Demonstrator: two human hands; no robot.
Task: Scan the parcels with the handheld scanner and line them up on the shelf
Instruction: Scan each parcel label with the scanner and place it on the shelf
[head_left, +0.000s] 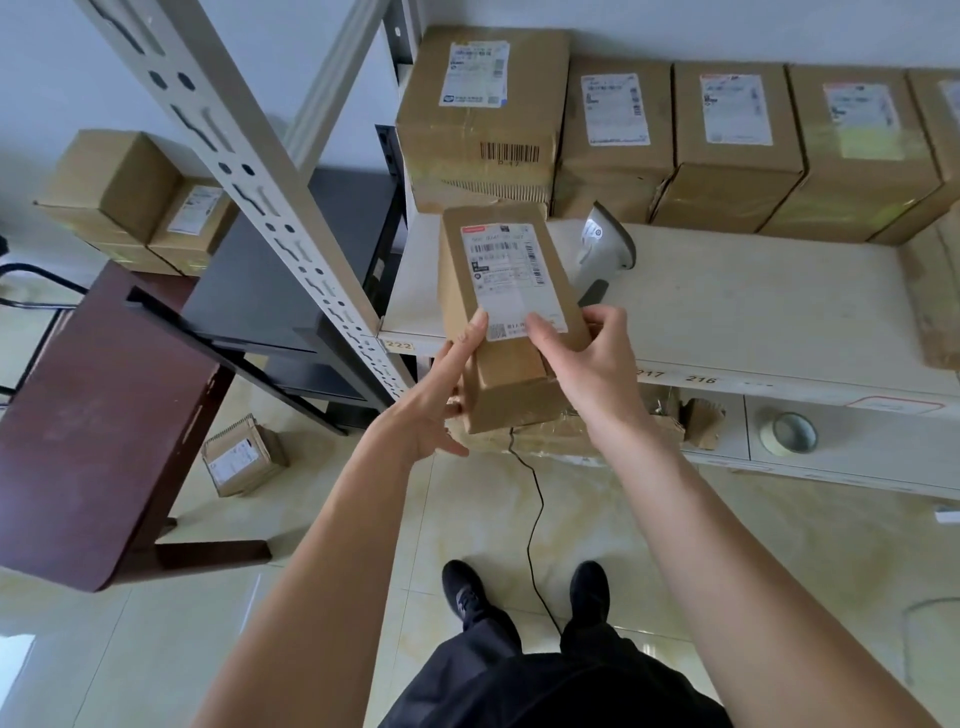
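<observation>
A long cardboard parcel (506, 291) with a white label on top is held in both hands over the shelf's front edge. My left hand (441, 395) holds its left side, index finger along the label's edge. My right hand (587, 358) grips its right side, thumb on the label. The white handheld scanner (605, 244) lies on the shelf board (753, 301) just behind the parcel, its black cable hanging to the floor. Several labelled parcels (727, 145) stand in a row along the back of the shelf.
A perforated shelf upright (270, 208) slants at the left. A dark red table (98, 415) stands at the left, with boxes (135, 197) behind it and a small parcel (241, 457) on the floor. A tape roll (789, 432) lies on the lower shelf.
</observation>
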